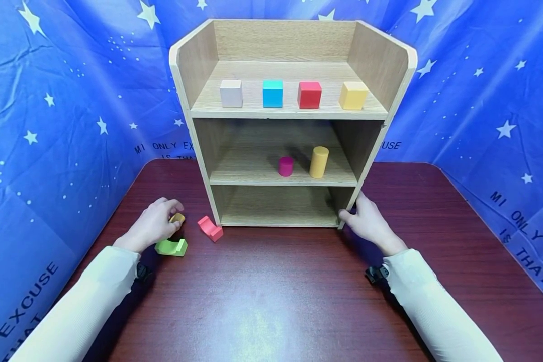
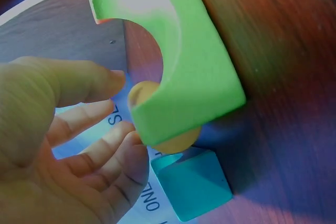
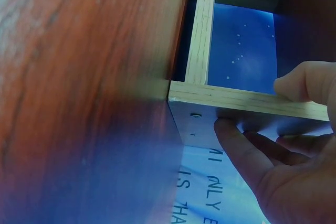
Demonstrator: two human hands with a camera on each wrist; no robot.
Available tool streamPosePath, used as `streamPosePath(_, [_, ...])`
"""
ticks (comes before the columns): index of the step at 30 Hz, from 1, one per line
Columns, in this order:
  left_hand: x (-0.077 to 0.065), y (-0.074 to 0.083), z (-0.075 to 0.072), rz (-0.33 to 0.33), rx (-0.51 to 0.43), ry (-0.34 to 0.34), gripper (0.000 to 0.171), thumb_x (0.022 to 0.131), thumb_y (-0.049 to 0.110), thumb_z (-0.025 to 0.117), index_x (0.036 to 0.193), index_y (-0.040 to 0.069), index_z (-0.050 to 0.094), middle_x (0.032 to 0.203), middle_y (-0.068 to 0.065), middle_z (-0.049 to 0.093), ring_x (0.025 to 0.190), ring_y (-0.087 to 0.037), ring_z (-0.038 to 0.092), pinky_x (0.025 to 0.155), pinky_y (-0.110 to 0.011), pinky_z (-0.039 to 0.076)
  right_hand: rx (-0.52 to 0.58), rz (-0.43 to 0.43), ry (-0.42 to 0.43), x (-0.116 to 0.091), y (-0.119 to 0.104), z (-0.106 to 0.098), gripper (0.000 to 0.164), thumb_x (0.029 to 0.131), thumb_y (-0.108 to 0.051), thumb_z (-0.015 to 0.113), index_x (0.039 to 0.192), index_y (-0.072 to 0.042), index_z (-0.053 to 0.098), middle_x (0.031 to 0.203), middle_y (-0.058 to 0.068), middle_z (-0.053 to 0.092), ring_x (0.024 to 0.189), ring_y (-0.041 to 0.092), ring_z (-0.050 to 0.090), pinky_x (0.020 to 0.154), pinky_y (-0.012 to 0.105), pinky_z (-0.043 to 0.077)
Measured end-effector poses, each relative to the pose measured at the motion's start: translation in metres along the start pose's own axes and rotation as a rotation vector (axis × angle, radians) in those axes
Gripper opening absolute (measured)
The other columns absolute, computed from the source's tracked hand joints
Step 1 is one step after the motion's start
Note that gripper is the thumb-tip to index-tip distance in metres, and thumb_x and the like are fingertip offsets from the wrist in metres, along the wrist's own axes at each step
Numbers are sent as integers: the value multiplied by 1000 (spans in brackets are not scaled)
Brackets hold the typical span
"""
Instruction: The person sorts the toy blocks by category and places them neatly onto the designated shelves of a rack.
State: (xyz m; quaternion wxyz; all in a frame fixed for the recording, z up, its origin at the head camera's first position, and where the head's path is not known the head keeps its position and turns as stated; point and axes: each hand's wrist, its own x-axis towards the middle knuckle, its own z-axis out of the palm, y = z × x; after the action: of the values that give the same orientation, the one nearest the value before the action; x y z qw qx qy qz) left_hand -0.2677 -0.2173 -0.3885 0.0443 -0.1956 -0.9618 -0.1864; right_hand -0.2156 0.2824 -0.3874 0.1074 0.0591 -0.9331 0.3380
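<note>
My left hand (image 1: 151,223) reaches over small blocks at the shelf's left, thumb and fingers apart with nothing between them. Close to its fingertips is a yellow block (image 1: 177,218), partly hidden behind a green block (image 2: 205,66) with a curved cutout. A teal block (image 2: 194,184) shows beside them in the left wrist view; the hand hides it in the head view. A red curved block (image 1: 210,229) lies nearer the shelf. My right hand (image 1: 368,221) grips the lower right side panel of the wooden shelf (image 1: 271,223), thumb inside, fingers outside.
White, blue, red and pale yellow cubes (image 1: 354,95) stand in a row on the top level. The middle level holds a magenta cylinder (image 1: 285,166) and a taller yellow cylinder (image 1: 319,162). Blue star-patterned cloth (image 1: 72,100) surrounds the dark red table (image 1: 262,291).
</note>
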Motion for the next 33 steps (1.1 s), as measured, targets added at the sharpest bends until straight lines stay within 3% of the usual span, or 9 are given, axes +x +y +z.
streamPosePath(9, [0,-2,1,-18,54,-89,37,76,5,71,112,1,62,93,-16,55,81,-30,54,73,-49,47,6,-3,-7,2,0,0,45,84,-9,59,124,2,43,106,23,62,99,32,58,85,46,45])
streamPosePath(16, [2,-2,2,32,81,-74,35,73,4,72,107,2,63,90,-14,54,77,-27,53,70,-45,46,8,10,-5,0,1,-1,45,85,-9,59,125,1,42,105,22,63,97,32,59,84,46,45])
streamPosePath(33, [1,2,6,15,79,-102,37,74,5,72,110,1,62,95,-16,57,82,-30,54,75,-48,47,1,-1,-7,0,-1,-1,45,84,-10,59,125,2,43,106,23,62,99,33,58,85,47,44])
